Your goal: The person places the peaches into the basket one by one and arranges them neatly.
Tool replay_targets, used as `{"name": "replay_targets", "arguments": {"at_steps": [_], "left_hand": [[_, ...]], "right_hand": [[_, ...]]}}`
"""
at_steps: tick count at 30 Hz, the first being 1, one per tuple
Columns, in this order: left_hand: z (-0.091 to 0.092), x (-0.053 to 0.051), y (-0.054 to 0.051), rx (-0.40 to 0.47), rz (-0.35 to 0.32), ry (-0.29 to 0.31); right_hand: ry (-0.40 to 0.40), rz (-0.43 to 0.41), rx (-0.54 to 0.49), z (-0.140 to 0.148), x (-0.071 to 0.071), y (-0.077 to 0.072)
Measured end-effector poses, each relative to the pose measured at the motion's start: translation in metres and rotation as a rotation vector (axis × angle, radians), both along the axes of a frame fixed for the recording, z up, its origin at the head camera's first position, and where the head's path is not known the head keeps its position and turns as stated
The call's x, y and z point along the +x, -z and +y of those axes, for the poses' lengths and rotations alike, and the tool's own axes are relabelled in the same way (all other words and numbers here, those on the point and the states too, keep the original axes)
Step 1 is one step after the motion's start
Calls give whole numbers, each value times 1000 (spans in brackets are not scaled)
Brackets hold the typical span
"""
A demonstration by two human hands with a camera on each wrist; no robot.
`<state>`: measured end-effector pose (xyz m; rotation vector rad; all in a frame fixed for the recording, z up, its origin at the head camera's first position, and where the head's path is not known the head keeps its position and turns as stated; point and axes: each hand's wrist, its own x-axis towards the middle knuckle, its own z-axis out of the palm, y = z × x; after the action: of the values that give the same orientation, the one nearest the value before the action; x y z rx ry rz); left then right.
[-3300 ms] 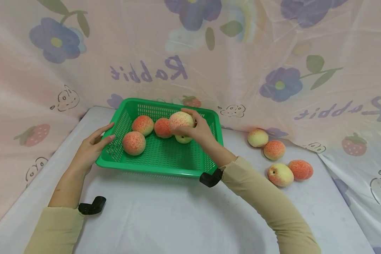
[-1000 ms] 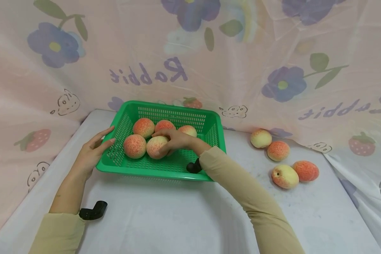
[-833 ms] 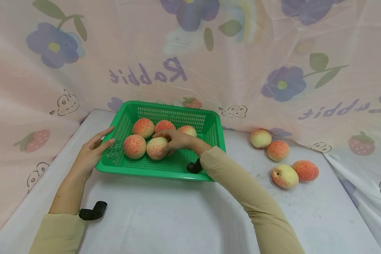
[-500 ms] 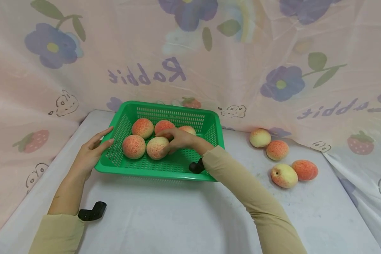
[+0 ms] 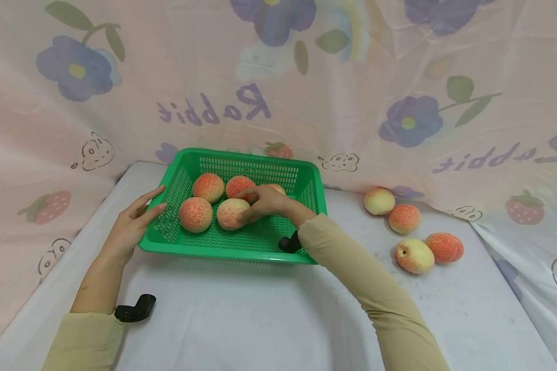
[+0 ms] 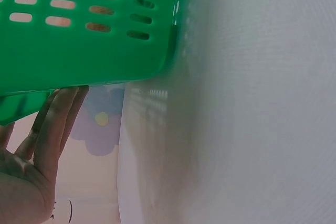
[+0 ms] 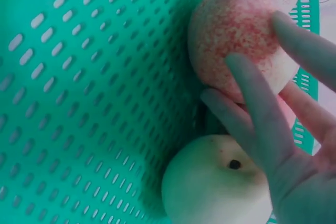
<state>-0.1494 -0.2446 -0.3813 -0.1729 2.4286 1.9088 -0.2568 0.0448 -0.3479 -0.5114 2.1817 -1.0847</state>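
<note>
My left hand (image 5: 129, 226) is at the left end of a green plastic basket (image 5: 232, 252), thumb and fingertips against its rim. In the left wrist view, straight fingers (image 6: 52, 129) touch the basket's edge from outside. Inside the basket, my right hand (image 5: 266, 202) has its fingertips on a speckled peach (image 5: 231, 214). The right wrist view shows those fingers (image 7: 254, 95) loosely spread against the peach (image 7: 231, 40). Beside it lie another peach (image 5: 195, 215), two red ones (image 5: 208, 187) behind, and a pale yellow one (image 7: 215, 187), partly hidden by my right hand in the head view.
Several more peaches lie on the white table (image 5: 213, 319) to the right: a yellow one (image 5: 379, 201), an orange one (image 5: 405, 219), a yellow-red one (image 5: 414, 255) and a red one (image 5: 444, 247). A printed curtain (image 5: 334, 103) hangs behind.
Over three seconds my right hand lowered the speckled peach from above the basket's right part to its floor at the front middle. Just now hand and peach shifted slightly right. The left hand stayed.
</note>
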Motion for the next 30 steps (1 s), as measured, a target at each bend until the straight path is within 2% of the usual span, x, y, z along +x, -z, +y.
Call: {"name": "replay_targets", "arguments": {"at_steps": [5, 11, 15, 20, 26, 30], "left_hand": [[-1, -1, 0, -8, -4, -7], [0, 0, 0, -18, 1, -15], [1, 0, -1, -9, -2, -8], [1, -1, -1, -8, 1, -3], [2, 0, -1, -10, -1, -3], [1, 0, -1, -15, -4, -6]], "right_hand": [[-36, 56, 13, -3, -2, 5], [-35, 22, -12, -4, -2, 8], [-27, -33, -44, -2, -2, 7], [-27, -82, -47, 2, 0, -2], [-14, -80, -36, 8, 1, -13], [-19, -93, -77, 11, 0, -16]]}}
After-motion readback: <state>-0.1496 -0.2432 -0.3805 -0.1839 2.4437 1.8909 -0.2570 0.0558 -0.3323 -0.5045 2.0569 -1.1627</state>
